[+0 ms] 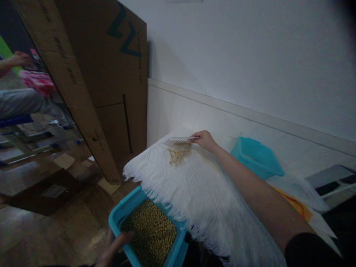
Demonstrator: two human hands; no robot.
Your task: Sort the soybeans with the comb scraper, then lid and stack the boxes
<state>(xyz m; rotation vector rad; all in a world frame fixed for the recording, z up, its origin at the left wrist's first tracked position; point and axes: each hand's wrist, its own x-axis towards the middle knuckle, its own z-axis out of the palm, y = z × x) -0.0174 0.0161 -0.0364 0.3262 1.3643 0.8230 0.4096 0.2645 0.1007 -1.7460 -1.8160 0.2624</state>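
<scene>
At the bottom, my left hand grips the near left rim of a blue plastic basin, its thumb over the edge. Many yellowish beans, like soybeans, fill the basin. Above it, a white fringed cloth covers a raised surface, its fringe hanging over the basin's far right side. My right hand reaches to the far part of the cloth, closed around a thin, flat white piece with a striped edge. Just in front of that piece, a patch of loose beans lies on the cloth.
A tall cardboard box stands at the left, against the white wall. To the right is a second blue basin beside plastic bags. Another person's arm and legs show at far left, above a low carton.
</scene>
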